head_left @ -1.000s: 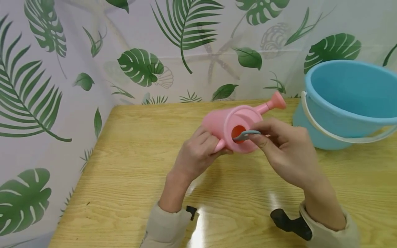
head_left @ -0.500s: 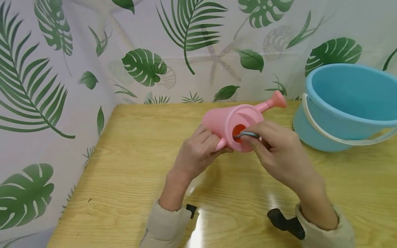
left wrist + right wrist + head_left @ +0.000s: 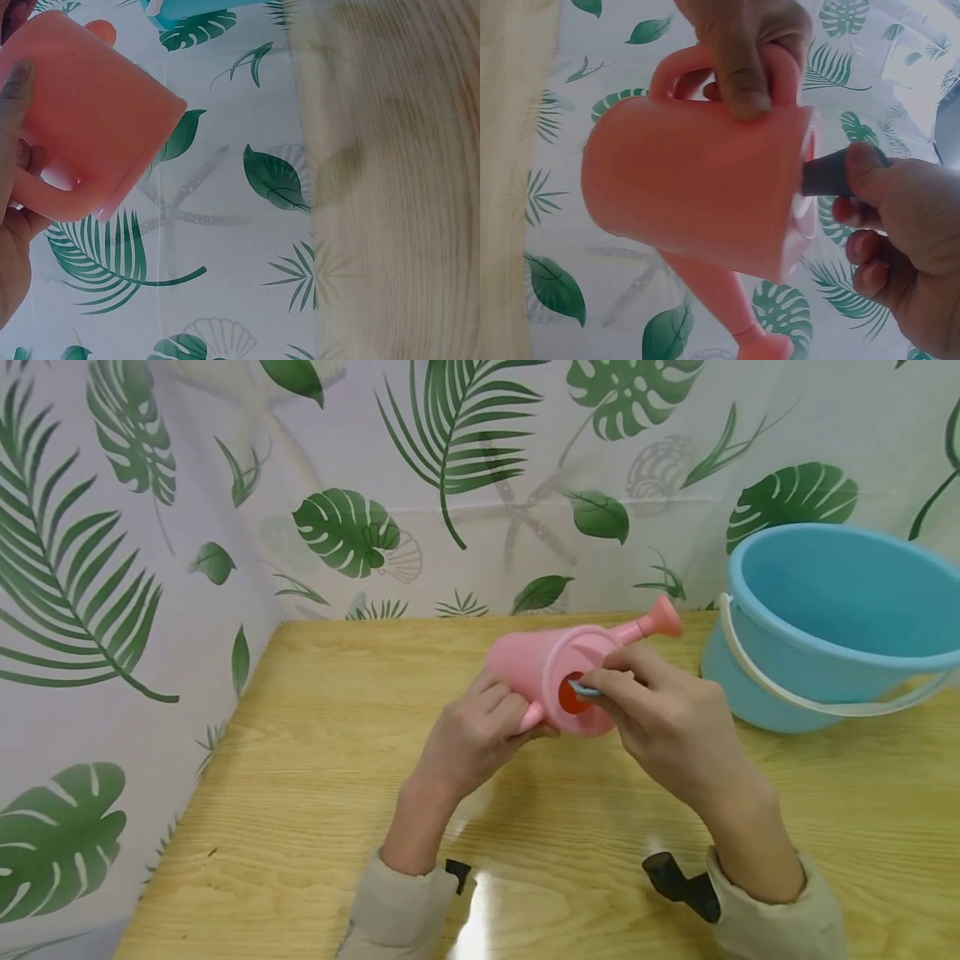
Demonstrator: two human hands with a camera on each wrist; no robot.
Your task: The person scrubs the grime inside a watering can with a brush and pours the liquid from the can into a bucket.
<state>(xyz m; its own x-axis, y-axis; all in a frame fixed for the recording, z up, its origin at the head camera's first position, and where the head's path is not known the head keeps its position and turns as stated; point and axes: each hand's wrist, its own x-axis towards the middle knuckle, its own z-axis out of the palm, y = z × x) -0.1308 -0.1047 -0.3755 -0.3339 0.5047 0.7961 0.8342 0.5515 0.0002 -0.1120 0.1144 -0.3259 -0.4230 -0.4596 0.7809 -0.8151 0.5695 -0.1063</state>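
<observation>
A pink watering can (image 3: 525,656) is tipped on its side in the head view, with its open top toward me and an orange-red inside. My left hand (image 3: 476,731) grips the can's handle (image 3: 531,717); in the right wrist view its thumb (image 3: 746,90) lies against the can's wall. My right hand (image 3: 678,727) pinches a flat grey-blue piece (image 3: 585,690) between thumb and fingers. That piece reaches in at the can's mouth, and its far end is hidden inside. The spout with its rose (image 3: 663,617) points to the far right.
A light blue bucket (image 3: 795,693) with a white handle (image 3: 832,708) stands at the right on the wooden table (image 3: 300,793). A leaf-patterned sheet (image 3: 480,568) covers the wall behind and at the left. Black straps (image 3: 678,885) sit at the wrists.
My right hand has moved slightly left and turned, and less of the grey-blue piece shows at the can's mouth. The left hand keeps its grip on the handle.
</observation>
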